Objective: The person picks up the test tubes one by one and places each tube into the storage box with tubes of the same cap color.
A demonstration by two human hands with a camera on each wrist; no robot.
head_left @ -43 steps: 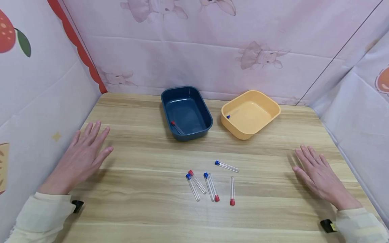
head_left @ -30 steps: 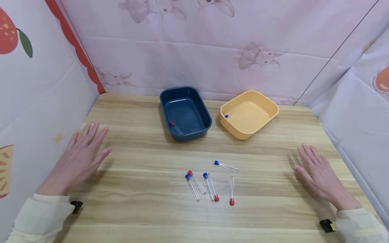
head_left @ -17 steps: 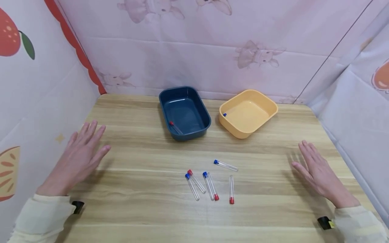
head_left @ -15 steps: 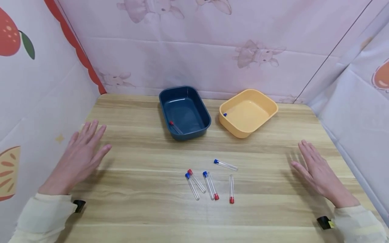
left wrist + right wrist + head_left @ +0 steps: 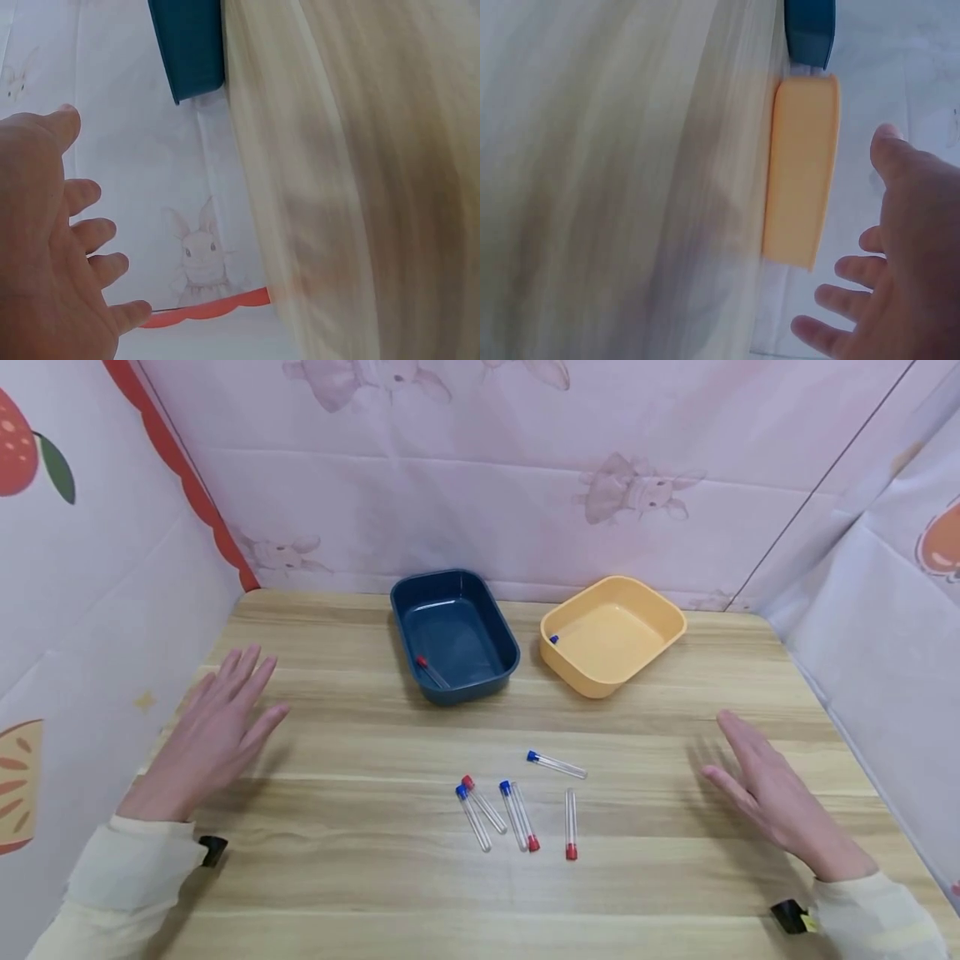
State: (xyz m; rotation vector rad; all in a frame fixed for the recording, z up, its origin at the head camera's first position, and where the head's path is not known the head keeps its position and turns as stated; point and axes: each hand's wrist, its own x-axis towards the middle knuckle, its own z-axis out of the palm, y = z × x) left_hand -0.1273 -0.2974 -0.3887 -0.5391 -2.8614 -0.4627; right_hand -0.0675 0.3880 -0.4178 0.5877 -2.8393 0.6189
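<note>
Several clear test tubes lie on the wooden table between my hands. Among them are a blue-capped tube set apart, a red-capped tube at the right, and two pairs with one red and one blue cap each. My left hand hovers over the table's left side, fingers spread, holding nothing. On the right, my right hand is also above the table with straight fingers and thumb apart, touching nothing. A red-capped tube lies in the dark blue bin; a blue cap shows inside the yellow bin.
Both bins stand side by side at the table's back edge, before a pink cloth wall with printed rabbits. White printed cloth closes off the left side, and more cloth hangs at the right.
My left hand has shifted slightly right and away from me. The right hand has moved a little left and turned more onto its edge. Tubes and bins keep their places; the view shifts slightly.
</note>
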